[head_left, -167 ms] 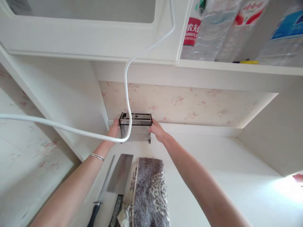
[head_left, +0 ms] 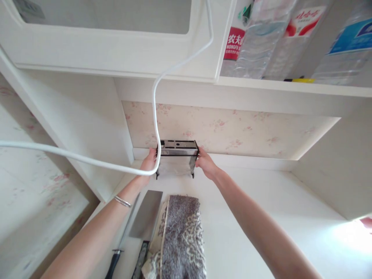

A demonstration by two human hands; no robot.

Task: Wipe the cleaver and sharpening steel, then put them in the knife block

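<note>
A knife holder (head_left: 178,149) with a slotted metal top, clear lower body and small black feet is on the white surface by the back wall. My left hand (head_left: 148,161) grips its left end, with fingers partly hidden behind the holder and a white cable. The right end is held by my right hand (head_left: 207,164), thumb in front. Nearer to me lie a cleaver (head_left: 147,215) with a dark handle and a honing steel (head_left: 127,226) with a black handle. Beside the cleaver is a folded grey and cream shaggy cloth (head_left: 183,236).
A white cable (head_left: 154,104) hangs across the view, in front of my left hand. Above, a white cabinet door (head_left: 116,50) and an open shelf (head_left: 279,86) with several plastic bottles (head_left: 261,42) overhang the surface. A white side panel (head_left: 78,112) stands on the left.
Both hands and the knife holder have shifted to the right along the back wall. The cleaver, honing steel and cloth stay where they were.
</note>
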